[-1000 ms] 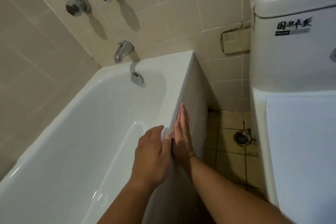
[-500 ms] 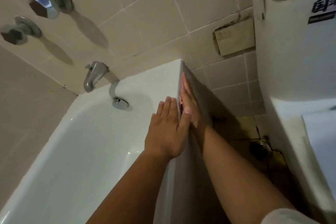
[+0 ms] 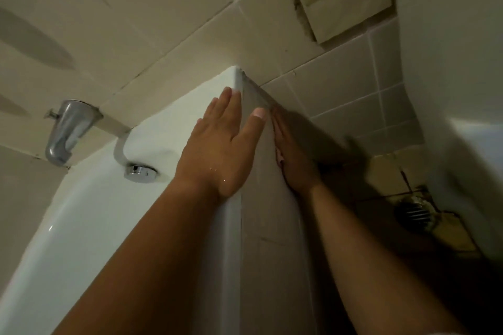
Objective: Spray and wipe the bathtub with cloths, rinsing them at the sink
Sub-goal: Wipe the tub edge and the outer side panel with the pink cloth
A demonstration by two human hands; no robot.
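- Plainly, neither hand has a grip on anything: the left hand (image 3: 217, 149) lies flat, fingers straight and together, and the right hand (image 3: 292, 160) is also flat, fingers straight.
- No cloth shows under or near either palm. Whether something thin lies beneath them, I cannot tell.
- The left palm presses down on the top of the bathtub (image 3: 81, 226) at its outer rim (image 3: 234, 226), with the thumb (image 3: 257, 117) hooked over the edge onto the outside.
- The right palm presses sideways against the tub's outer side panel (image 3: 272, 253), just below that edge, so the two hands sandwich the corner of the rim between them.
- The rim is the long axis that matters. It runs straight away from the person, from the forearms to the tiled wall (image 3: 163, 22), and ends at the corner (image 3: 239, 69).
- Both sets of fingertips point along that line and sit close to its far end. The left hand's are slightly nearer the corner.
- My judgement is that any further stroke forward has little rim left, so the useful travel is back toward the body.
- Left of the left hand, inside the tub's end, sit the round overflow plate (image 3: 140, 171) and the spout (image 3: 68, 130) above it.
- Right of the right arm, lower down, lie the floor drain (image 3: 413, 212) and the toilet (image 3: 462, 35), well apart from the hands.
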